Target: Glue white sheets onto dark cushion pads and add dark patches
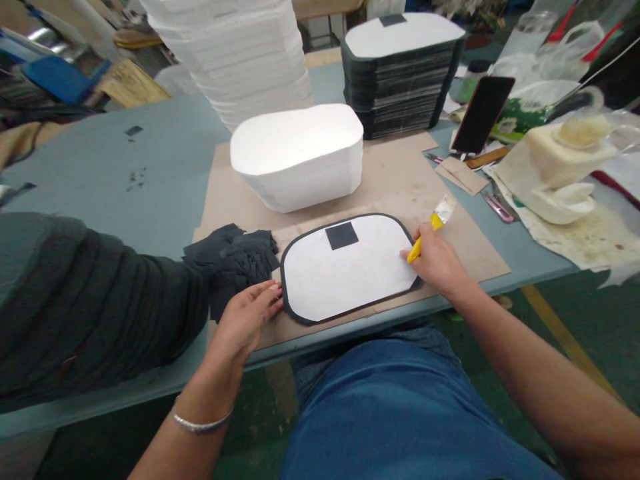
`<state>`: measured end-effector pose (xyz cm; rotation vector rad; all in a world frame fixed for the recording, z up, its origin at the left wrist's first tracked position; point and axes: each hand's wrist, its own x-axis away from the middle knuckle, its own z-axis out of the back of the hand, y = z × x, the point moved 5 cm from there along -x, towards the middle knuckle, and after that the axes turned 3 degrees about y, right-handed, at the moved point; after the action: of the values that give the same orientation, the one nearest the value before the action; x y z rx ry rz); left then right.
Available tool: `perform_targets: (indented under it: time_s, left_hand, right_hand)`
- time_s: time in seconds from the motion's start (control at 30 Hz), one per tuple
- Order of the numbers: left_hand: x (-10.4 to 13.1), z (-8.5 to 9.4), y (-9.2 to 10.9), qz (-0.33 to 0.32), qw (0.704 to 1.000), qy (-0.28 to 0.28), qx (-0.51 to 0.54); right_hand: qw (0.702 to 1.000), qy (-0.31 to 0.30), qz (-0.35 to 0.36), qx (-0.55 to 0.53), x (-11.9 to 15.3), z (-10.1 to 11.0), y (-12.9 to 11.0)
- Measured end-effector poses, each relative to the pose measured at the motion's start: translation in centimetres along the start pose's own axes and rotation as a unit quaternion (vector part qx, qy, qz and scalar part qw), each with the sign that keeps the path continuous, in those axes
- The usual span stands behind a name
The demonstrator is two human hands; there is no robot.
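An oval white panel (345, 280) with a black border lies flat near the table's front edge, a small dark square patch (343, 235) at its far side. My left hand (249, 313) is at the panel's left end, fingers stretched out and reaching its edge. In my right hand (436, 261) is a yellow-handled brush (424, 239), its pale bristles pointing up and away. That hand's fingers rest by the panel's right end. Beside my left hand sits a loose pile of dark fabric pieces (235, 260).
Behind the panel stands a stack of white oval pieces (305, 167), with a taller white stack (255, 60) beyond. A stack of black-edged panels (400, 80) is at the back. Dark stacked material (95, 307) fills the left. A phone (483, 115) and cream container (550, 163) stand right.
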<state>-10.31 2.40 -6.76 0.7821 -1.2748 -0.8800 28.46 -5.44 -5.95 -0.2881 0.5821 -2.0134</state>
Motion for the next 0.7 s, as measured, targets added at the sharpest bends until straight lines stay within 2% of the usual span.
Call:
perform_targets:
  time_s: [0.2,0.43,0.57,0.7]
  left_hand:
    - [-1.6,-0.7,1.2,-0.017,0.998,-0.022,-0.062]
    - [-2.7,-2.0,1.4,-0.048,0.992,-0.038,-0.109]
    - [-2.2,-1.7,1.3,-0.084,0.985,0.003,-0.151]
    - [-1.0,-1.1,1.5,-0.16,0.97,0.073,-0.17]
  right_hand:
    - [0.998,-0.025,0.005,0.059,-1.2,-0.4,-1.0]
    - [0.999,-0.034,-0.022,0.033,-1.5,-0.4,-0.2]
    - [0.999,-0.036,-0.031,0.012,-1.0,-0.6,0.3]
    - [0.999,-0.027,-0.044,0.006,-0.1,-0.9,0.9]
